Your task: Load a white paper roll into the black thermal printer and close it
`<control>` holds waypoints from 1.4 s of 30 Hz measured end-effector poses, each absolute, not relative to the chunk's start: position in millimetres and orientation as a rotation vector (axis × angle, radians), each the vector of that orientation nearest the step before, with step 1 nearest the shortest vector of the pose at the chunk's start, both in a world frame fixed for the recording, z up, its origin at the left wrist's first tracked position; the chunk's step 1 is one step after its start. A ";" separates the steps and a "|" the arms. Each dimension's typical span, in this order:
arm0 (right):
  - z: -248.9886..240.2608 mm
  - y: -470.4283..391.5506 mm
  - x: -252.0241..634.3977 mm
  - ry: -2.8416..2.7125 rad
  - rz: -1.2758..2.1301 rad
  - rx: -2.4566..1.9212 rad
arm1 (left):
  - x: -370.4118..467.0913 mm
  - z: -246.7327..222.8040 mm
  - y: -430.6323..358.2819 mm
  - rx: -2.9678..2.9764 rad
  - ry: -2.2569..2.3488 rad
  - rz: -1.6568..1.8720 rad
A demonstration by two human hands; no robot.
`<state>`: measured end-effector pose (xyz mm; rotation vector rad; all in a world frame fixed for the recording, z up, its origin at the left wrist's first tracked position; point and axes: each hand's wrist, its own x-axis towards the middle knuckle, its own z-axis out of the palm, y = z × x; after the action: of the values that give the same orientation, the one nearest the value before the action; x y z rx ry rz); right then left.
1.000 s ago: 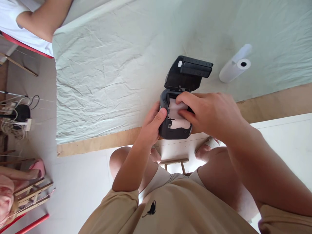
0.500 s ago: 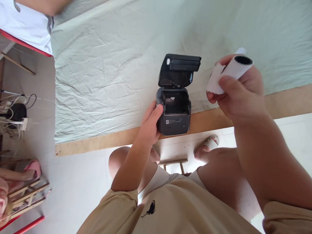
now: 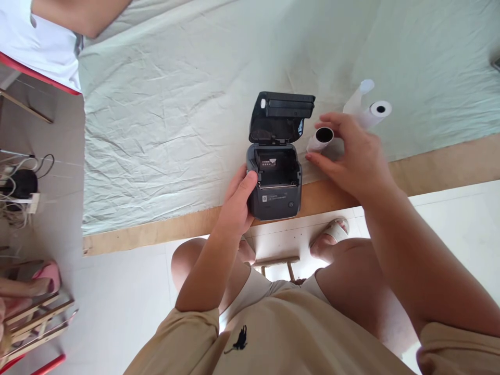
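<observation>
A black portable label printer (image 3: pixel 275 205) stands near the table's front edge, its lid (image 3: pixel 279 114) flipped up and its paper compartment exposed. My left hand (image 3: pixel 238 200) grips the printer's left side, thumb on top. To the right of the printer, a small white paper roll (image 3: pixel 313 146) with a wide dark core stands upright on the cloth. My right hand (image 3: pixel 347 151) has its thumb and fingers at opposite sides of that roll, near its base. Behind this hand, a second white roll (image 3: pixel 375 115) with a narrow core has a loose paper tail (image 3: pixel 357 96).
A wrinkled pale green cloth (image 3: pixel 167 125) covers the table, leaving a wooden edge strip (image 3: pixel 148 237) bare. Another person's arm (image 3: pixel 84 15) rests at the far left. Cables (image 3: pixel 23 182) lie to the left, above a wooden chair (image 3: pixel 37 323). A dark object (image 3: pixel 496 63) shows at the right edge.
My right hand has moved left toward the printer and lowered the wide-core roll onto the cloth. The second roll, mostly hidden before, now shows. My left hand stays on the printer.
</observation>
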<state>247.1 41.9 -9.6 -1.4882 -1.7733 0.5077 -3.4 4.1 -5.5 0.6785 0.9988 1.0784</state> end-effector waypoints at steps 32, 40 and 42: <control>-36.2 61.7 300.8 -1.635 0.291 -1.856 | -3.1 -4.5 2.8 0.683 1.015 1.084; -21.2 57.9 283.3 -1.644 0.234 -1.927 | -2.3 -2.1 2.7 0.640 1.035 1.090; -19.7 60.8 280.0 -1.588 0.253 -1.978 | -1.6 -0.5 3.0 0.634 1.043 1.093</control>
<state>280.0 60.8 -19.7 -1.9778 -1.5877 0.2535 -1.6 3.0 -0.5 0.6339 1.0430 1.0927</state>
